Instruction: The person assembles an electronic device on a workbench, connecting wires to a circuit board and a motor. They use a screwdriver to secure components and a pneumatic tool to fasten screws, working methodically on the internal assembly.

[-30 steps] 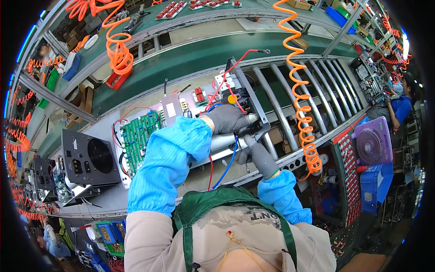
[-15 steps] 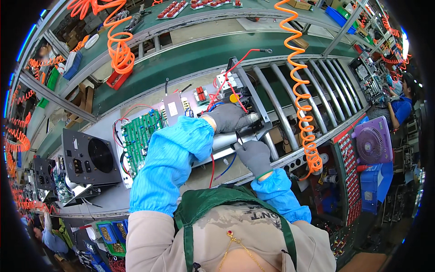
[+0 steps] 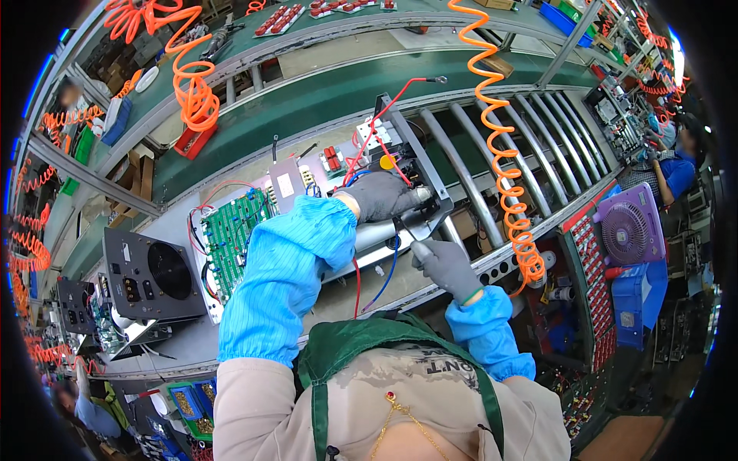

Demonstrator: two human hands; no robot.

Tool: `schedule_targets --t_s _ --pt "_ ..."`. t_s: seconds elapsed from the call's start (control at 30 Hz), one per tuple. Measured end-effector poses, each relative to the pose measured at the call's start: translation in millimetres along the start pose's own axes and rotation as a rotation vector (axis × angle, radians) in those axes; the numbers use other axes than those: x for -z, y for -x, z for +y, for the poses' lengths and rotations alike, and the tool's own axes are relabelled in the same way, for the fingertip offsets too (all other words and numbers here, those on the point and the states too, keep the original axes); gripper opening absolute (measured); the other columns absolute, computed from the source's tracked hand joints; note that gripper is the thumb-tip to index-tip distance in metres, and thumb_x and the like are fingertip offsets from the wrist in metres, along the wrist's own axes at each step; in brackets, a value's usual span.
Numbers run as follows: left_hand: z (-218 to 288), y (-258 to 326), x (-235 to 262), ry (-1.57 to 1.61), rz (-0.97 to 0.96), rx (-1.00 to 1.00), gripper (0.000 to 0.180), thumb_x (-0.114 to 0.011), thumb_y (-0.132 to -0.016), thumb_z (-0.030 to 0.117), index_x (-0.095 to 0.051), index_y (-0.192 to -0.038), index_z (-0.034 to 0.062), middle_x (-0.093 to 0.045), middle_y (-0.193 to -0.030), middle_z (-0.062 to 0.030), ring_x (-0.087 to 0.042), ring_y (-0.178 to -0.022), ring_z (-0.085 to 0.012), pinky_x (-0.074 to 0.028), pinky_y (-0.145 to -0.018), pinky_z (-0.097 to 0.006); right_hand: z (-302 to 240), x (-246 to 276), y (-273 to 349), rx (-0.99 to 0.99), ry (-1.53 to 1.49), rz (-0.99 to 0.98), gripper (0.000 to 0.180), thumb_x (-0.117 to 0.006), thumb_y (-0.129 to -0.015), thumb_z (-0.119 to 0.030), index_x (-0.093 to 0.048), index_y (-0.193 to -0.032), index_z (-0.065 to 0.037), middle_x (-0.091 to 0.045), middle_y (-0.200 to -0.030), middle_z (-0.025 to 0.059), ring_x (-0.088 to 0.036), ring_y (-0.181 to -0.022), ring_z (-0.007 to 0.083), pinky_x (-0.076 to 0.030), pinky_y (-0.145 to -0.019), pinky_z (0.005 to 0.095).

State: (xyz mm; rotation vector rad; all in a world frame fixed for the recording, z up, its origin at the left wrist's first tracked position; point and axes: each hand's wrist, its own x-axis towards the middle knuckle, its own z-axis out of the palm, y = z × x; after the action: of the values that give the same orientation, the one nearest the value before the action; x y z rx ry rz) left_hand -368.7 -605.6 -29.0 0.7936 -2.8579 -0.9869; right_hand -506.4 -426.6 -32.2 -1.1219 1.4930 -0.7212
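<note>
My left hand (image 3: 384, 197), in a grey glove, reaches into an open electronic chassis; its fingers are closed near the inner face of the dark end panel (image 3: 415, 146), and what they grip is hidden. My right hand (image 3: 448, 269), also gloved, is just outside the near corner of that panel with its fingers curled. A thin dark piece (image 3: 405, 228) lies between the panel corner and my right thumb; I cannot make out what it is. Red cables (image 3: 377, 121) rise from the chassis, one ending in a ring lug. A blue wire (image 3: 390, 273) hangs over the near edge.
Left of my left sleeve lies a green circuit board (image 3: 231, 238), then a dark panel with a round fan opening (image 3: 146, 269). Metal rollers (image 3: 469, 180) run to the right. An orange coiled hose (image 3: 503, 165) hangs there. Beyond stands a purple fan (image 3: 630, 230); a co-worker (image 3: 676, 177) sits far right.
My right hand has moved right and slightly down, away from the panel corner. My left hand keeps its place in the chassis. The whole view has shifted slightly.
</note>
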Motion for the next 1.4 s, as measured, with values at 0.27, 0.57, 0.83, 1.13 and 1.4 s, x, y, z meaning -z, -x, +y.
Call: schedule_targets --t_s 0.27,0.57,0.83,1.13,1.4 --pt "6.4 0.0 5.9 0.007 -0.005 0.004 0.086 -0.014 -0.089 0.069 -0.066 -0.081 0.0013 -0.063 -0.078 -0.0230 -0.060 -0.080 -0.0409 -0.046 -0.079 -0.045 1.8 5.1 -6.7 0.075 0.160 -0.026 0.057 -0.042 -0.094 -0.046 -0.067 -0.070 -0.001 -0.065 -0.067 0.0120 -0.063 -0.064 0.0255 -0.048 -0.065 0.0375" --pt "6.7 6.1 6.9 0.028 -0.082 0.071 0.085 -0.013 -0.089 0.069 -0.065 -0.077 0.0030 -0.062 -0.073 -0.0207 -0.060 -0.078 -0.0398 -0.046 -0.075 -0.045 -6.9 17.5 -1.5 -0.033 -0.311 -0.155 0.054 -0.044 -0.094 -0.047 -0.065 -0.081 0.000 -0.062 -0.070 0.0081 -0.059 -0.064 0.0155 -0.048 -0.061 0.0295" --pt "11.1 5.6 9.3 -0.024 -0.020 0.019 0.069 -0.026 -0.094 0.060 -0.060 -0.075 0.0020 -0.058 -0.069 -0.0195 -0.058 -0.072 -0.0390 -0.045 -0.069 -0.046 20.6 -13.2 -38.3 -0.095 0.436 0.047 0.074 -0.030 -0.091 -0.062 -0.066 -0.068 -0.002 -0.065 -0.070 0.0153 -0.062 -0.073 0.0355 -0.047 -0.071 0.0461" --pt "-4.2 -3.0 -2.5 -0.033 -0.003 0.017 0.070 -0.027 -0.094 0.060 -0.062 -0.074 0.0031 -0.059 -0.067 -0.0196 -0.059 -0.070 -0.0386 -0.045 -0.069 -0.047 22.3 -25.3 -42.9 -0.157 0.802 0.258 0.064 -0.043 -0.085 -0.065 -0.071 -0.067 -0.010 -0.065 -0.064 0.0105 -0.065 -0.067 0.0283 -0.049 -0.065 0.0398" --pt "4.0 2.0 3.9 -0.016 -0.008 0.010 0.074 -0.024 -0.093 0.062 -0.062 -0.069 0.0030 -0.058 -0.065 -0.0192 -0.059 -0.069 -0.0376 -0.045 -0.068 -0.046 -3.7 -20.7 0.0 0.379 0.763 0.228 0.029 -0.061 -0.082 -0.036 -0.069 -0.080 -0.008 -0.064 -0.072 0.0123 -0.063 -0.070 0.0316 -0.048 -0.061 0.0412"
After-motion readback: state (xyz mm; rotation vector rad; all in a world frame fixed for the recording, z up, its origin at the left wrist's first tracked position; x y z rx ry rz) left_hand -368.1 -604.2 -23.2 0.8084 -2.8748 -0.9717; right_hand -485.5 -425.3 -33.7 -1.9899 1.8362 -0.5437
